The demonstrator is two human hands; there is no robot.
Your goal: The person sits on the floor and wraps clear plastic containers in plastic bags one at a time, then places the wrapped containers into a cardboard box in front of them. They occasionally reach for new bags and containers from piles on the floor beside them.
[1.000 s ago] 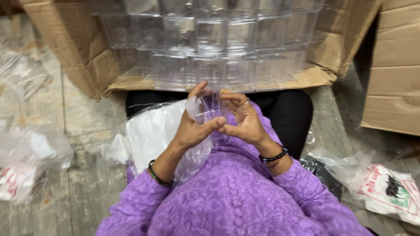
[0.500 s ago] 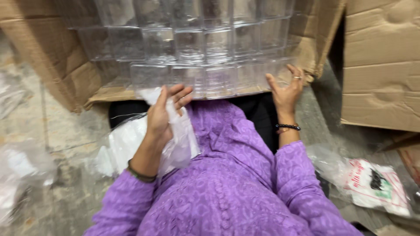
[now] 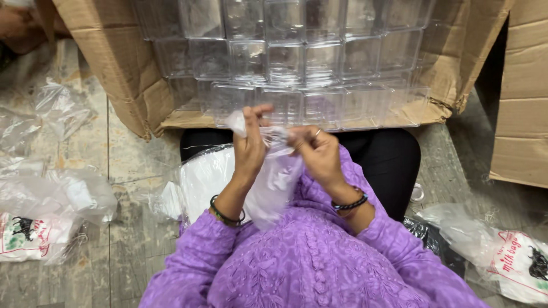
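Right hand [image 3: 319, 151] came back from the clear boxes [image 3: 297, 63] — both hands, w/ left hand [image 3: 250, 149], now pinch the thin plastic bag [image 3: 274, 182] shut-fingered.

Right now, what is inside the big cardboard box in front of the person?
The cardboard box holds stacked rows of clear plastic containers. Whatever lies behind them, deeper in, is hidden.

Left hand [image 3: 250, 149] and right hand [image 3: 319, 154] raised, fingers pinched.
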